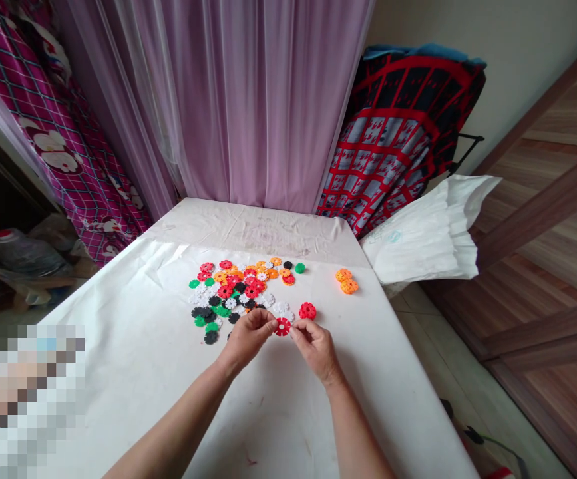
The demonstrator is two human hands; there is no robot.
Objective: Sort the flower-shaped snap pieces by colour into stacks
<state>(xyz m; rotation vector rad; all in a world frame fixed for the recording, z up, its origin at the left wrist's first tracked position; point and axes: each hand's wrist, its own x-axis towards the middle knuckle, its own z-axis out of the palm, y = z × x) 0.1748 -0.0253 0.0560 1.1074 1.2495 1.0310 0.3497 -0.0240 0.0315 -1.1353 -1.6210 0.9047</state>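
Between my two hands is a red notched plastic disc (283,326) with a hole in its middle. My left hand (249,338) pinches its left edge between thumb and finger. On the opposite edge, my right hand (317,344) is closed in a pinch. Just beyond the right hand lies a red disc cluster (307,311). A loose pile of similar discs in red, orange, white, black and green (238,289) spreads beyond and left of my hands. Part of the pile is hidden behind the left hand.
An orange disc cluster (347,281) sits apart on the right of the white-covered table (133,372). A white sack (422,233) stands against the table's right edge. Purple curtains (268,100) hang behind, and a wooden door (542,253) is at right.
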